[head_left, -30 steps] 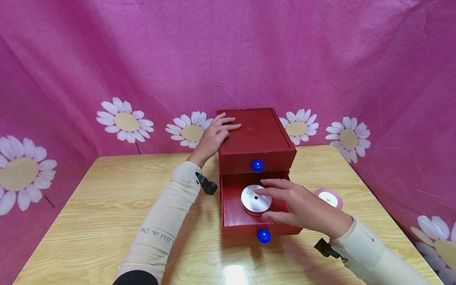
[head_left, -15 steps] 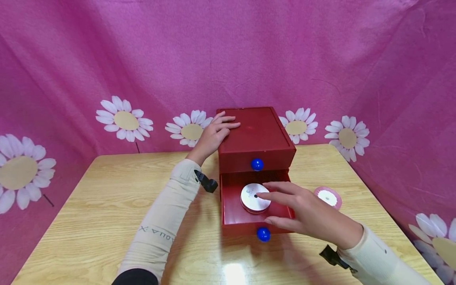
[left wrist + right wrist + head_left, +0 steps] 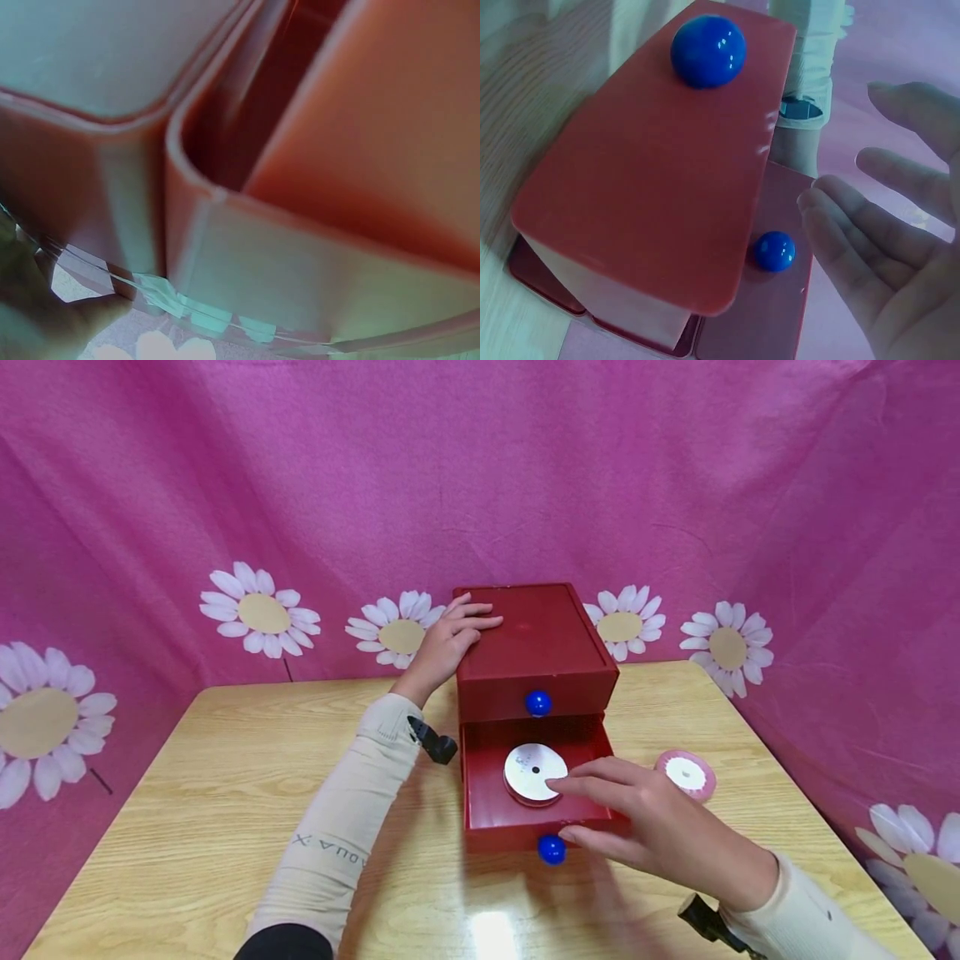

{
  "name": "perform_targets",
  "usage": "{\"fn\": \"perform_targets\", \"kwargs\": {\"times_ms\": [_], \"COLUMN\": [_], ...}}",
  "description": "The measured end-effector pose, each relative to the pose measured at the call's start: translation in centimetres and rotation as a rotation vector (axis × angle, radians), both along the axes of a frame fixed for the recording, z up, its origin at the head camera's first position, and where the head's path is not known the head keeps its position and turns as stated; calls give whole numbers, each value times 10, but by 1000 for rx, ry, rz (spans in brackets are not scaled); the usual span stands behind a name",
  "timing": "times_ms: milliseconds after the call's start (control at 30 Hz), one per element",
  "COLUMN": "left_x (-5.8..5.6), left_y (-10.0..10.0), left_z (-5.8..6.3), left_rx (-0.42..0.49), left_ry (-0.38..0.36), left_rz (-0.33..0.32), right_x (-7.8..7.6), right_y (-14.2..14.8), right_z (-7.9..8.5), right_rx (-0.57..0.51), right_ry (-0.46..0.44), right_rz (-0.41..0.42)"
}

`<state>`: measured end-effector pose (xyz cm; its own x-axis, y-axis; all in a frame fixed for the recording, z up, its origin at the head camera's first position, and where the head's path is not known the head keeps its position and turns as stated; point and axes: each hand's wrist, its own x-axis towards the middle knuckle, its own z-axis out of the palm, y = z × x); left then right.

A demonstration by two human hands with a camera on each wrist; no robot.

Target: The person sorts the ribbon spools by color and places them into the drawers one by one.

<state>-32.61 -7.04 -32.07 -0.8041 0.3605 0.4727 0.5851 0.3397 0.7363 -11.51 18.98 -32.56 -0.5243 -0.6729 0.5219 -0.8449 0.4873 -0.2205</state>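
A red two-drawer box (image 3: 536,631) stands on the table, its lower drawer (image 3: 487,806) pulled out and its upper one closed. Inside the lower drawer lies a flat round spool with a white face (image 3: 528,766). My left hand (image 3: 442,647) rests on the left edge of the box top, fingers spread. Above the drawer's front right corner hovers my right hand (image 3: 645,810), fingers apart and holding nothing. The right wrist view shows the drawer's blue knob (image 3: 708,51) and the fingers (image 3: 847,225) clear of the drawer front. In the left wrist view the drawer wall (image 3: 300,247) fills most of the frame.
On the table (image 3: 300,760), right of the box, lies a pink ribbon spool (image 3: 687,775) with a white centre. A magenta cloth (image 3: 480,468) with printed daisies hangs behind and at both sides. The upper drawer has a blue knob (image 3: 537,702).
My right hand has drawn back toward the lower right, away from the white-faced spool, which stays in the drawer. The left hand remains on the box top.
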Motion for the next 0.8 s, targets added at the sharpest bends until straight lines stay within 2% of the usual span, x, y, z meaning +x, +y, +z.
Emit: {"fn": "perform_targets", "kwargs": {"times_ms": [433, 800], "left_x": [0, 0], "left_y": [0, 1], "left_z": [0, -1], "left_rx": [24, 22], "left_ry": [-12, -13], "left_rz": [3, 3], "right_x": [8, 10], "right_y": [-6, -4], "right_z": [-2, -8], "right_rx": [17, 65], "right_ry": [-91, -103], "right_rz": [41, 83]}}
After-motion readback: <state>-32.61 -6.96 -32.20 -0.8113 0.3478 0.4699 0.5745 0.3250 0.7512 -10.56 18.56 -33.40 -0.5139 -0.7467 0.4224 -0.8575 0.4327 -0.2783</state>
